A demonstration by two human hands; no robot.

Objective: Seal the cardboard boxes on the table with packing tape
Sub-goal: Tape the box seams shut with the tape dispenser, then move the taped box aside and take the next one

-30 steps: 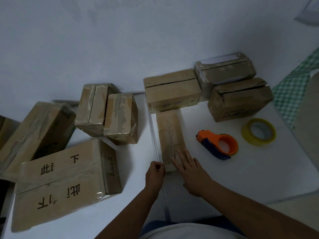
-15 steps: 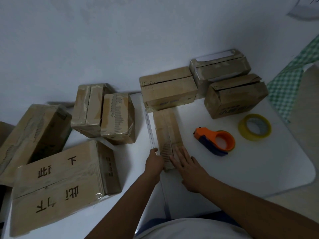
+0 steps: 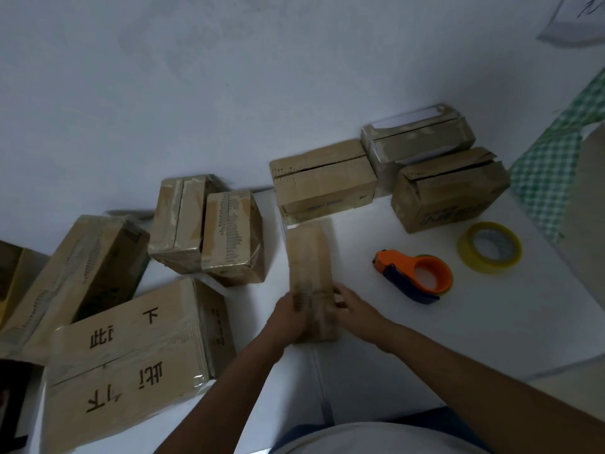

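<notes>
1. Nearest the camera, both forearms reach forward over the white table (image 3: pixel 491 322), and both hands clamp one narrow cardboard box (image 3: pixel 311 273) at its near end.
2. The left hand (image 3: pixel 288 319) grips the box's left side, fingers curled round the edge; the fingertips are hidden behind the cardboard.
3. The right hand (image 3: pixel 357 311) holds the right side, fingers (image 3: pixel 339 296) bent against the box wall. The box is motion-blurred, so I cannot tell whether it is lifted or on the table.
4. That box runs lengthways toward 12 o'clock, its far end just short of the next box.
5. At 3 o'clock of the hands lies the orange tape dispenser (image 3: pixel 417 276), and beyond it, toward 2 o'clock, a yellow tape roll (image 3: pixel 489 248) lies flat, apart from the dispenser.
6. At 8 o'clock sits a large printed box (image 3: pixel 131 355) with tape along its seam; farther toward 9 o'clock another long box (image 3: pixel 75 273) leans.
7. At 11 o'clock two small taped boxes (image 3: pixel 209 231) stand touching each other.
8. Farthest, against the wall from 12 to 2 o'clock, stand three boxes: a brown box (image 3: pixel 324 181) with an open seam, a grey-topped box (image 3: pixel 419 139), and a box with raised flaps (image 3: pixel 451 188).
</notes>
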